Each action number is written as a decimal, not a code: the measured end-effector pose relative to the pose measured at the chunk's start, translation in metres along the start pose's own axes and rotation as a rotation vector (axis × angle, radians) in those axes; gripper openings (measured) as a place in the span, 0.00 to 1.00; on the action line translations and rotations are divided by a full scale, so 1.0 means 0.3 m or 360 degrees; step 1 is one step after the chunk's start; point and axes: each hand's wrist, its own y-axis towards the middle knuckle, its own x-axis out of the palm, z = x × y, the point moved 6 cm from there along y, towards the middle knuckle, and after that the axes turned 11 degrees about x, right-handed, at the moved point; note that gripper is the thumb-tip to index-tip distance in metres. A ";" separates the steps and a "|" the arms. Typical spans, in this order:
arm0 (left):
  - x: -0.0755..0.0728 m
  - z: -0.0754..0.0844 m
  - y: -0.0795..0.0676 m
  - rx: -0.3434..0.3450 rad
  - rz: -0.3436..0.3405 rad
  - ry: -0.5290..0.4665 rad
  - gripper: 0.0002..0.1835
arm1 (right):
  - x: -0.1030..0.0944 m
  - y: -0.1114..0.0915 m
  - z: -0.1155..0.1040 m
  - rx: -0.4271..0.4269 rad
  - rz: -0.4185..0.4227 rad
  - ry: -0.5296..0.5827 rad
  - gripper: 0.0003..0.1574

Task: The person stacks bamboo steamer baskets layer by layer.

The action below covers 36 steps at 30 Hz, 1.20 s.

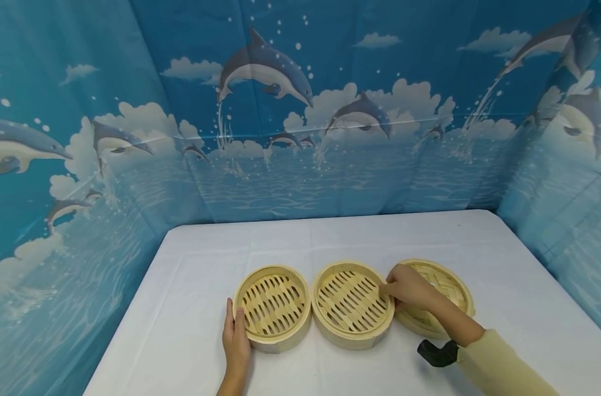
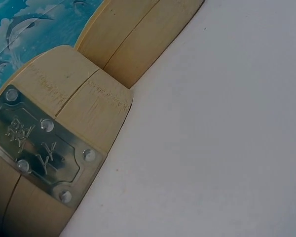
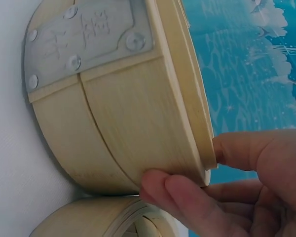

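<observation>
Right fingers (image 3: 197,202) pinching middle bamboo steamer (image 1: 352,305), left fingers (image 1: 229,319) (straight) touching left steamer (image 1: 274,305)

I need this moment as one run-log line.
left hand: touches left steamer | right hand: pinches rim of middle steamer | woven lid: right of middle steamer

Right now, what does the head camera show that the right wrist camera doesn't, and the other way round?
Only the head view shows the left hand against the left basket, and the slatted floors of both baskets.

Only the right wrist view shows clear rivets and engraved marks on a metal plate.

Both show the right hand pinching the middle basket, the round woven piece beside it, white cloth and blue backdrop.
</observation>
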 end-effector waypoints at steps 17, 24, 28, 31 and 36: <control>0.000 0.002 -0.003 0.0044 0.0000 -0.0012 0.28 | -0.049 -0.021 -0.013 -0.0181 -0.0060 0.0135 0.11; -0.005 -0.001 -0.007 0.0001 0.0005 0.0006 0.28 | -0.082 -0.033 -0.032 -0.0104 -0.0027 0.0153 0.13; -0.012 0.003 -0.009 -0.0007 0.0021 0.0008 0.28 | -0.106 -0.038 -0.057 -0.0086 0.0000 0.0163 0.14; -0.014 0.005 -0.008 -0.0003 0.0035 -0.0005 0.29 | -0.126 -0.039 -0.083 -0.0115 0.0012 0.0171 0.14; -0.006 0.000 -0.006 0.0012 0.0018 -0.0028 0.29 | -0.156 -0.043 -0.116 -0.0110 0.0016 0.0197 0.14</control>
